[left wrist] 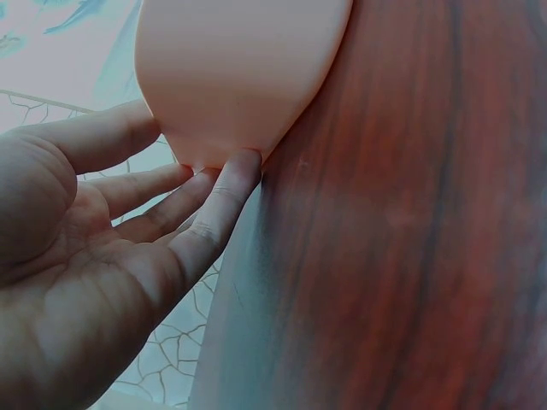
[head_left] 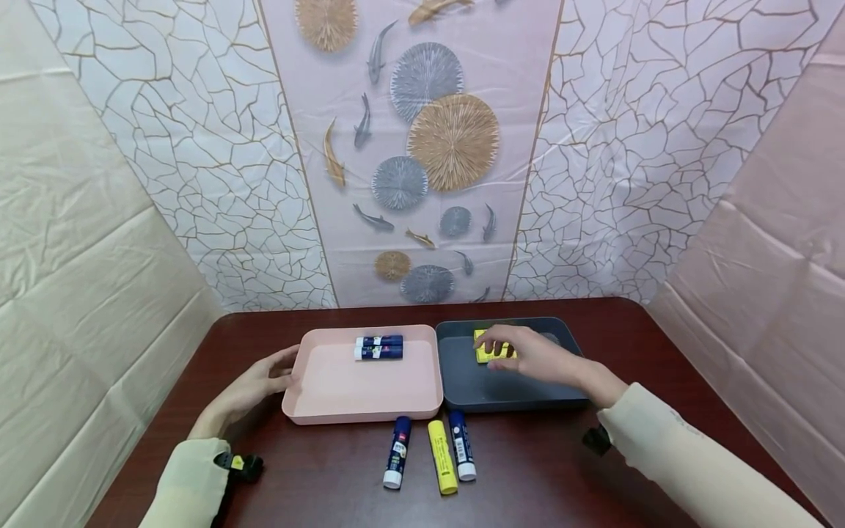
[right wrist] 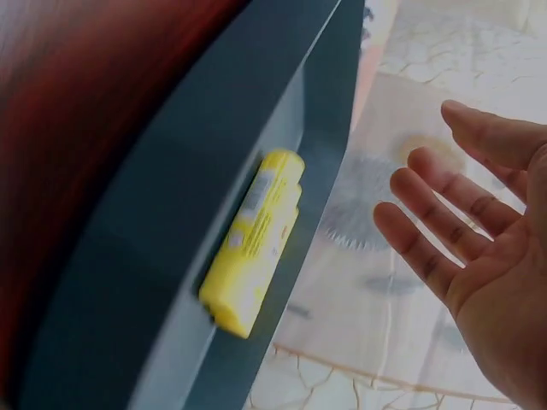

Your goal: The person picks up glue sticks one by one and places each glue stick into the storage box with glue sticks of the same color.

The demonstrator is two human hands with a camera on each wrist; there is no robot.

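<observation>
The left hand (head_left: 254,387) touches the left end of the pink tray (head_left: 330,389); in the left wrist view its fingertips rest against the tray wall (left wrist: 239,85). Over the dark tray (head_left: 472,389) hangs the right hand (head_left: 535,356), fingers loosely bent and holding nothing. Below it lie yellow glue sticks (head_left: 485,356), side by side; the right wrist view shows these yellow sticks (right wrist: 252,248) apart from the hand (right wrist: 496,248). Two blue glue sticks (head_left: 379,353) lie together at the back of the pink tray.
In front of the trays, on the dark red table (head_left: 317,469), lie a blue glue stick (head_left: 397,453), a yellow one (head_left: 442,457) and another blue one (head_left: 461,446). The two trays stand side by side. Patterned cloth (head_left: 422,220) hangs behind the table.
</observation>
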